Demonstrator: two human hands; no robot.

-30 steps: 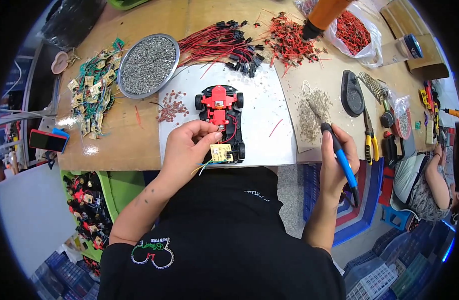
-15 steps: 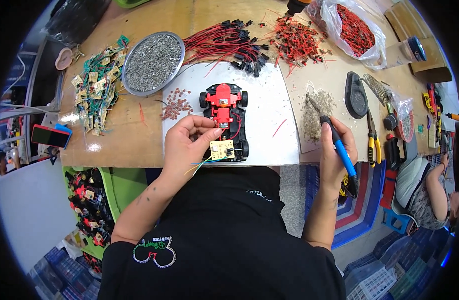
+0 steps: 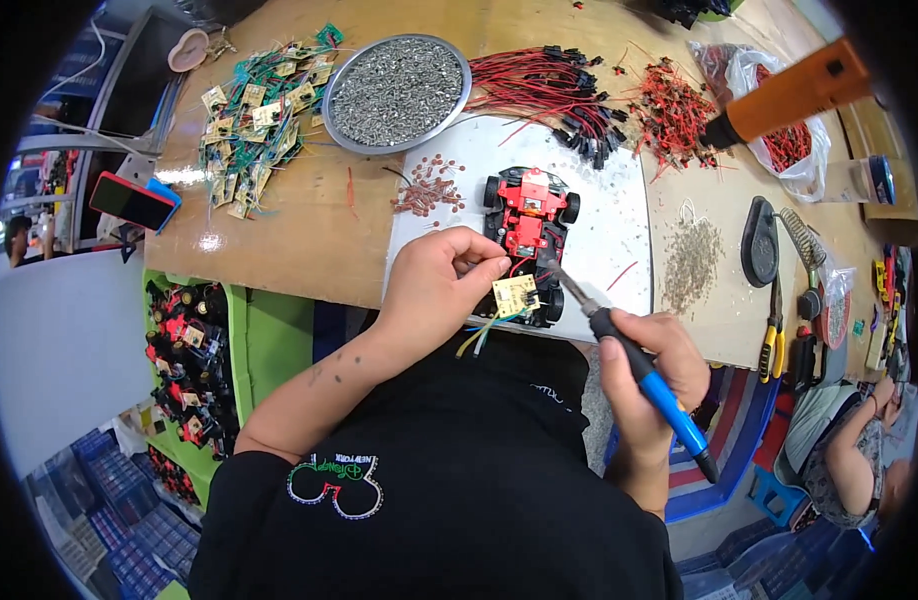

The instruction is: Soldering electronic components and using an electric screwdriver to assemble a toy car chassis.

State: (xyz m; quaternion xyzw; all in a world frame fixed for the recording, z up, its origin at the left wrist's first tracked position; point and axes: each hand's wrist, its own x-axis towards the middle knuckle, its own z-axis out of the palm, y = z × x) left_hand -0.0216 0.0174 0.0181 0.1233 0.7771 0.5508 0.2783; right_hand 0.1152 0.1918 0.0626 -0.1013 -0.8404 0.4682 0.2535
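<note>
A black and red toy car chassis (image 3: 526, 240) lies on the white sheet in front of me. My left hand (image 3: 441, 278) is closed in a pinch at its left side; what sits between the fingertips is too small to make out. Just below those fingers a small tan circuit board (image 3: 516, 297) rests over the chassis, with coloured wires trailing toward me. My right hand (image 3: 659, 375) grips a blue and black soldering iron (image 3: 669, 405). Its metal tip points up and left, at the chassis's right side close to the red part; whether it touches cannot be told.
A metal dish (image 3: 399, 95) of small metal parts stands behind, beside a heap of wired boards (image 3: 264, 115). Red wires with black connectors (image 3: 539, 85) lie farther right. An orange tool (image 3: 794, 95) hangs over the right side. An iron stand (image 3: 760, 240) and pliers (image 3: 772, 335) lie right.
My right hand has brought the soldering iron left from the grainy patch to the chassis. My left hand keeps its pinch by the chassis. The whole view has shifted.
</note>
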